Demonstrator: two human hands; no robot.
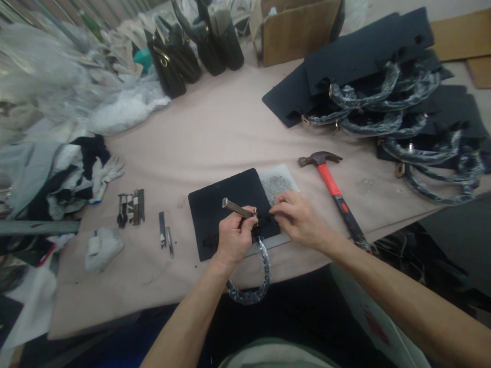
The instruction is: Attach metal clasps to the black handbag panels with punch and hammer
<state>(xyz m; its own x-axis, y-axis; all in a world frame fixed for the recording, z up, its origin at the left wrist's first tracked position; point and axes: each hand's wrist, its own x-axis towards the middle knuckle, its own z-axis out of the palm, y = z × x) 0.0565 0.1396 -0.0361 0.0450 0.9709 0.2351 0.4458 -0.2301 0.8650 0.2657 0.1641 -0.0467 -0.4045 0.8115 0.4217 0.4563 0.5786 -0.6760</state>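
My left hand [237, 237] is closed around a metal punch [235, 207], which tilts up to the left above a flat black panel [218, 204]. At the panel's right edge, my right hand [297, 217] has its thumb and fingertips pinched together; whatever lies between them is too small to make out. A plastic-wrapped bag handle [249, 297] loops down from the panel over the table's front edge. Partly under the panel lies a pale, worn slab [276, 181]. To the right of my right hand rests a claw hammer [337, 197] with a red and black grip.
Several small metal tools [132, 207] and two slim tools [164, 235] lie on the left. Black panels with wrapped handles [383, 92] are piled at the right. Black handbags [172, 66] and a cardboard box [299, 36] stand at the back. Gloves [105, 174] lie at the left.
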